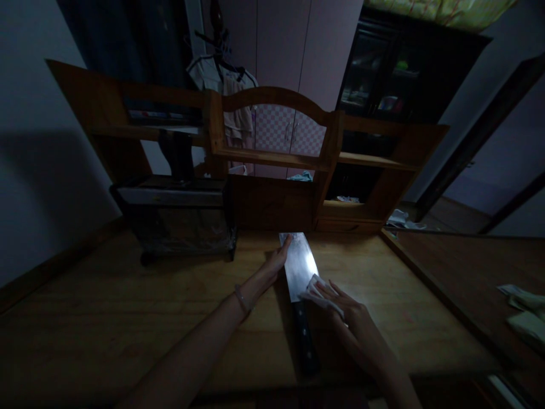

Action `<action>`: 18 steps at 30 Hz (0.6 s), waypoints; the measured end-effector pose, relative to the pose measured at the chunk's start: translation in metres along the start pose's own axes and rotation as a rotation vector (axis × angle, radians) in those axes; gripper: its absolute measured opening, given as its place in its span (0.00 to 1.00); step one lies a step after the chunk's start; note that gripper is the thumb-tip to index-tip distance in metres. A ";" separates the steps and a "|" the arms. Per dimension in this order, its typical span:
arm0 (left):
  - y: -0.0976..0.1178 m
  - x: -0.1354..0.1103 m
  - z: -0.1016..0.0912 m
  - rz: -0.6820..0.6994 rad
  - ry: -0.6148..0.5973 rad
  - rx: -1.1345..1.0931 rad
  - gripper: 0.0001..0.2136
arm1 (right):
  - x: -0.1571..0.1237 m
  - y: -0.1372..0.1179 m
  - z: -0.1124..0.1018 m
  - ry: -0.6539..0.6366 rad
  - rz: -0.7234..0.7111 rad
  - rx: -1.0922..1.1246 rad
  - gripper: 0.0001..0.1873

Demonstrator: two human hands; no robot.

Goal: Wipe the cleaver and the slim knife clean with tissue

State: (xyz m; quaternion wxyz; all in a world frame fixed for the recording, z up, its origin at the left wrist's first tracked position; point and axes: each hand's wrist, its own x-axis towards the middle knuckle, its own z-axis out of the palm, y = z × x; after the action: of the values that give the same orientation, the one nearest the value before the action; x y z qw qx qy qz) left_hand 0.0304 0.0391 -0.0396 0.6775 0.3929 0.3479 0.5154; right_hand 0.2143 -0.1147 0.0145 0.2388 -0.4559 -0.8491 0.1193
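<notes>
A cleaver (301, 258) with a broad shiny blade and a black riveted handle points away from me over the wooden desk. My left hand (279, 260) grips the blade near its far end, the thumb lying on the upper face; the fingers beneath are hidden. Under the fingers of my right hand (347, 307) is a white cloth or tissue (314, 287), pressed against the blade's right edge close to the handle. Nobody holds the black handle, which extends toward the desk's near edge.
A dark box-shaped case (183, 221) in clear wrapping stands at the back left of the desk (204, 318). Behind rises a wooden shelf unit (272, 159) with a small drawer (347, 226). Pale cloth (528, 318) lies at the far right.
</notes>
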 end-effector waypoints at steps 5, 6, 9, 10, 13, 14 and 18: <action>-0.002 0.001 -0.002 0.001 -0.038 -0.001 0.30 | -0.004 0.004 0.000 0.010 0.011 -0.068 0.26; -0.001 0.001 -0.002 -0.005 -0.037 0.009 0.31 | -0.004 0.004 0.001 0.015 0.001 -0.088 0.26; 0.000 -0.001 -0.003 -0.025 -0.028 0.032 0.30 | -0.002 0.001 0.004 0.017 -0.023 -0.141 0.27; 0.000 -0.001 -0.003 -0.026 -0.027 0.034 0.30 | -0.001 -0.001 0.004 0.018 -0.027 -0.152 0.27; -0.001 0.000 -0.003 -0.012 -0.023 0.034 0.30 | 0.006 -0.005 0.006 0.022 -0.038 -0.161 0.25; -0.003 0.001 -0.004 -0.010 -0.012 0.037 0.30 | 0.009 -0.006 0.006 0.024 -0.036 -0.159 0.25; -0.011 0.007 -0.008 -0.027 0.017 0.051 0.31 | 0.022 -0.007 0.011 0.051 0.004 -0.142 0.26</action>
State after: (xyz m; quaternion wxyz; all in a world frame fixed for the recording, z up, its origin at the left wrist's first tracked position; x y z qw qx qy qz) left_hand 0.0292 0.0457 -0.0533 0.6713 0.4010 0.3720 0.5002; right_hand 0.1934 -0.0999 0.0150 0.2274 -0.4763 -0.8481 0.0476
